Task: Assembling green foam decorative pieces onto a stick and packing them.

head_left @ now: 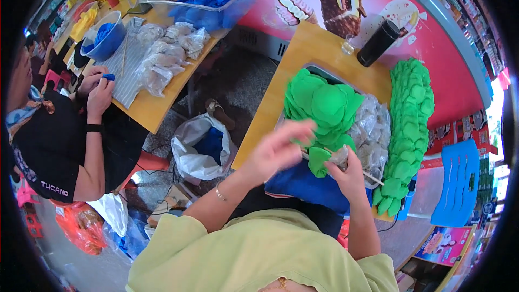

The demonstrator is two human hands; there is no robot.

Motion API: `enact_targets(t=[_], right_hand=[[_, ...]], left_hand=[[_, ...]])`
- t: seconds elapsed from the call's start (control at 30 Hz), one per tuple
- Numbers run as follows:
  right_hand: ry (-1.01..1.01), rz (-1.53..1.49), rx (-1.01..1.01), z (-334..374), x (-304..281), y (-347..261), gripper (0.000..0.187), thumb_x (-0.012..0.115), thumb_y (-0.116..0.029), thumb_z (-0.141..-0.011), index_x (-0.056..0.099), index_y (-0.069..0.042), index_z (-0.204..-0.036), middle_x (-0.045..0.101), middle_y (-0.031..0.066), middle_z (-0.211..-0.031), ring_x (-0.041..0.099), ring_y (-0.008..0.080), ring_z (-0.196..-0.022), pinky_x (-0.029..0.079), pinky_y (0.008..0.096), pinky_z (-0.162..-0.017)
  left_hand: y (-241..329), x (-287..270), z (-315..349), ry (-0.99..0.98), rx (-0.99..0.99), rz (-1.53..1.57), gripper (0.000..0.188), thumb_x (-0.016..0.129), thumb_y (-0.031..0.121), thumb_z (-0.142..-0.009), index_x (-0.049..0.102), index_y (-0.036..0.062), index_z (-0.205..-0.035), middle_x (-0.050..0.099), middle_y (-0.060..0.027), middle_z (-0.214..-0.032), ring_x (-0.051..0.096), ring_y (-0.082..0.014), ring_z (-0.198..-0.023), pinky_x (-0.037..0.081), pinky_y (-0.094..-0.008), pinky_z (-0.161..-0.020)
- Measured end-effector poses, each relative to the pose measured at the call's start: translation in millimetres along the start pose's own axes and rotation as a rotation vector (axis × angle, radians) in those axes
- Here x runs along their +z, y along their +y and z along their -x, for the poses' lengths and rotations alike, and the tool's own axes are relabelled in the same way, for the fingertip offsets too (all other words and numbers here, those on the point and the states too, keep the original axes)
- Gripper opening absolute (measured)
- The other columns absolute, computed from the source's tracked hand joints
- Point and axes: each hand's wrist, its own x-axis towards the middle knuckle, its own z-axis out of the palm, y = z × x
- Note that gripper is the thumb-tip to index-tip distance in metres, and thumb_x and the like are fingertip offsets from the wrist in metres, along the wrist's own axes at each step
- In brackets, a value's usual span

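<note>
In my right hand (348, 177), near the front of the wooden table (270, 89), the fingers are closed round a small clear plastic packet (339, 158) and a thin stick (374, 178). A green petal-shaped piece (319, 162) hangs at those fingertips; whether it is attached cannot be made out. My left hand (278, 150) is smeared by motion, just left of the packet, over the tray's near edge. Behind both hands, a pile of round green pieces (324, 100) fills a tray's left part. Crumpled clear plastic packets (370, 130) lie on its right.
A long stack of green pieces (411, 124) lines the table's right side. Behind stands a black bottle (378, 43). A white bag (186, 154) with blue contents is on the floor. At the left table a person's hands (100, 92) hold something blue, near a blue basin (113, 46).
</note>
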Motion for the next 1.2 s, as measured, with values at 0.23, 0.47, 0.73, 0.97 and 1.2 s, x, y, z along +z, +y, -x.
enact_targets(t=[0.23, 0.47, 0.73, 0.97, 1.2], right_hand=[[-0.068, -0.033, 0.059, 6, 1, -10, 0.036, 0.068, -0.013, -0.075, 0.053, -0.001, -0.105, 0.059, 0.0047, -0.085, 0.056, 0.0126, -0.079, 0.045, 0.0281, -0.072], [-0.059, -0.043, 0.036, 6, 5, -19, 0.021, 0.067, -0.005, -0.074, 0.05, -0.005, -0.086, 0.049, -0.0032, -0.073, 0.045, 0.0047, -0.065, 0.037, 0.0209, -0.057], [-0.08, -0.142, 0.094, 10, 17, -16, 0.024, 0.067, -0.005, -0.074, 0.051, -0.005, -0.091, 0.051, -0.0016, -0.079, 0.049, 0.0057, -0.071, 0.041, 0.0212, -0.062], [-0.117, -0.095, 0.087, 11, 19, -14, 0.028, 0.068, -0.006, -0.073, 0.05, -0.003, -0.094, 0.052, 0.0002, -0.081, 0.049, 0.0071, -0.071, 0.042, 0.0223, -0.063], [-0.176, -0.05, 0.076, 8, 23, -8, 0.028, 0.069, -0.009, -0.074, 0.051, -0.001, -0.093, 0.057, 0.0044, -0.08, 0.053, 0.0114, -0.073, 0.045, 0.0268, -0.066]], left_hand=[[54, 43, 16, -1.439, 0.334, 0.277, 0.048, 0.059, 0.026, -0.087, 0.048, -0.0017, -0.125, 0.047, -0.0234, -0.12, 0.049, -0.037, -0.105, 0.039, -0.0423, -0.089], [50, 43, 25, -1.422, 0.352, 0.273, 0.051, 0.061, 0.032, -0.084, 0.047, -0.0039, -0.117, 0.046, -0.0204, -0.114, 0.046, -0.0357, -0.106, 0.038, -0.0414, -0.091], [52, 42, 18, -1.429, 0.374, 0.285, 0.049, 0.061, 0.029, -0.085, 0.048, -0.0032, -0.121, 0.046, -0.022, -0.117, 0.047, -0.0365, -0.106, 0.039, -0.0414, -0.089], [53, 38, 15, -1.464, 0.299, 0.313, 0.049, 0.061, 0.025, -0.086, 0.047, -0.003, -0.124, 0.046, -0.024, -0.12, 0.047, -0.0382, -0.107, 0.038, -0.0431, -0.091], [36, 24, 15, -1.353, 0.206, 0.357, 0.051, 0.063, 0.032, -0.084, 0.049, -0.0034, -0.117, 0.049, -0.0187, -0.116, 0.048, -0.0339, -0.105, 0.04, -0.0397, -0.089]])
